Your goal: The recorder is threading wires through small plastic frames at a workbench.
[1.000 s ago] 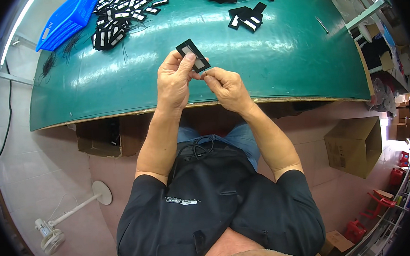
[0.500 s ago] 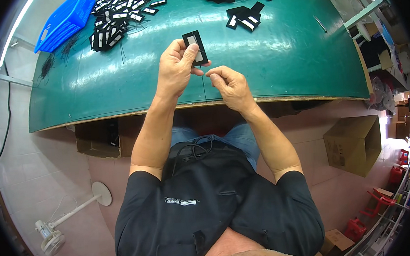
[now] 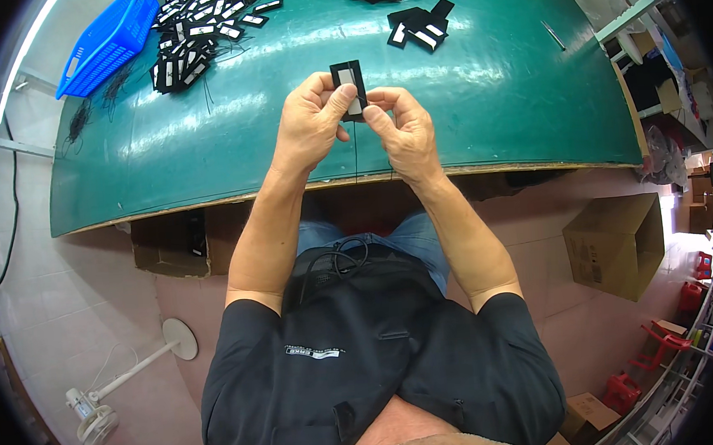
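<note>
My left hand (image 3: pixel 310 120) holds a small black rectangular tag (image 3: pixel 355 67) upright above the table, with the thumb pressed on its pale grey strip. A thin dark cord (image 3: pixel 356 152) runs down below the tag toward the table's front edge. At the tag's lower right edge is my right hand (image 3: pixel 404 132), its thumb and forefinger pinched together. A dark cord end hangs beneath that hand, so the pinch seems to be on the cord; the exact grip is partly hidden.
On the green table (image 3: pixel 285 153), a heap of black tags with pale strips (image 3: pixel 195 35) lies far left beside a blue basket (image 3: pixel 108 41). Smaller tag piles (image 3: pixel 421 29) lie at the back. A thin metal tool (image 3: pixel 554 35) rests far right. An open cardboard box (image 3: pixel 614 246) stands on the floor.
My right hand has moved up from below the tag to its lower right edge. The tag has shifted slightly to the right in my left hand.
</note>
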Available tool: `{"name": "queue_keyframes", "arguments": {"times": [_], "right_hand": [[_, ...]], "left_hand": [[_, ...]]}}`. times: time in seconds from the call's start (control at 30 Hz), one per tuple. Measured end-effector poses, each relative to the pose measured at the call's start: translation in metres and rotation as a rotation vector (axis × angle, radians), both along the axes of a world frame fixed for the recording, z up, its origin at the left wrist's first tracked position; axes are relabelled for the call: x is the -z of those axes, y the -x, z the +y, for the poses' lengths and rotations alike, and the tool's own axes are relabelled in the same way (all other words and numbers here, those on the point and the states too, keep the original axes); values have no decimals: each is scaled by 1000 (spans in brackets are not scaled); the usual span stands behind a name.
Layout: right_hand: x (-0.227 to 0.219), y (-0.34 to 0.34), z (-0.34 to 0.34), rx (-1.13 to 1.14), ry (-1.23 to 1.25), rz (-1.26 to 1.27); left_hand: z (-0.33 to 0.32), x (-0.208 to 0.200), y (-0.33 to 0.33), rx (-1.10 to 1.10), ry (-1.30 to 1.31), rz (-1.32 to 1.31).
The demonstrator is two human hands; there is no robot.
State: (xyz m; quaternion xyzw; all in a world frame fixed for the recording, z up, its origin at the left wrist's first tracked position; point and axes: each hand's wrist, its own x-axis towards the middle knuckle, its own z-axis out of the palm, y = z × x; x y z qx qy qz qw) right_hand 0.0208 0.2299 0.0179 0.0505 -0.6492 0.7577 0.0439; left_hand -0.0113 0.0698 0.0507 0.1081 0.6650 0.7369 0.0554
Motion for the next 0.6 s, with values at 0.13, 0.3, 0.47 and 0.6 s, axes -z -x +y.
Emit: {"name": "queue_keyframes", "arguments": {"times": [0.13, 0.3, 0.47, 0.6], "right_hand": [[5, 8, -3, 26, -30, 121], [-4, 9, 2, 70, 29, 118], [-38, 21, 45, 88, -84, 92], [-115, 60, 85, 127, -399, 377]], "left_hand": [[3, -1, -1, 62, -2, 18], [7, 6, -8, 31, -85, 47], [3, 9, -7, -6, -134, -1], [1, 14, -8, -3, -126, -30]]}}
